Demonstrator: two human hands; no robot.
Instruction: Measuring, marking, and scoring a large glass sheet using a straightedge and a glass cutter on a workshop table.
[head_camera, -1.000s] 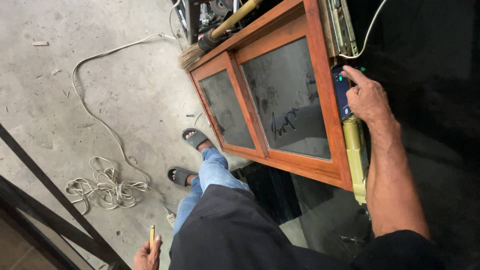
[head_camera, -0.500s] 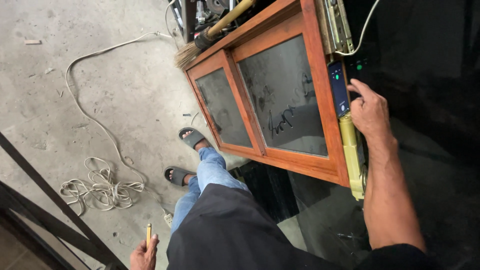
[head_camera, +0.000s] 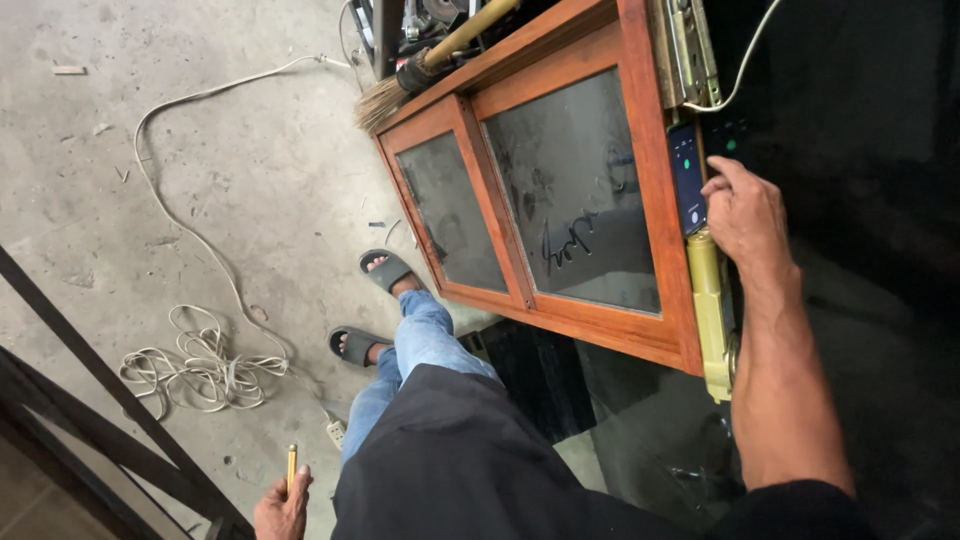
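Note:
My right hand (head_camera: 745, 215) rests on the dark work surface at the right edge of a wooden window frame (head_camera: 652, 150) with two dusty glass panes. Its fingertips touch a phone (head_camera: 687, 178) with a lit screen that lies beside the frame. A yellow spirit level (head_camera: 712, 315) lies just below the phone, under my wrist. Down at my side, my left hand (head_camera: 283, 508) holds a yellow pencil (head_camera: 291, 466) upright. My blue jeans and dark sandals show between the two hands.
A tangled white cable (head_camera: 200, 365) with a plug strip lies on the concrete floor at left. A broom (head_camera: 425, 68) lies along the frame's top. Dark metal bars (head_camera: 90, 420) cross the lower left. A white cord (head_camera: 742, 62) runs near the phone.
My right hand slid down the frame's right edge and now touches the phone's side. The view shifted slightly. My left hand still holds the pencil.

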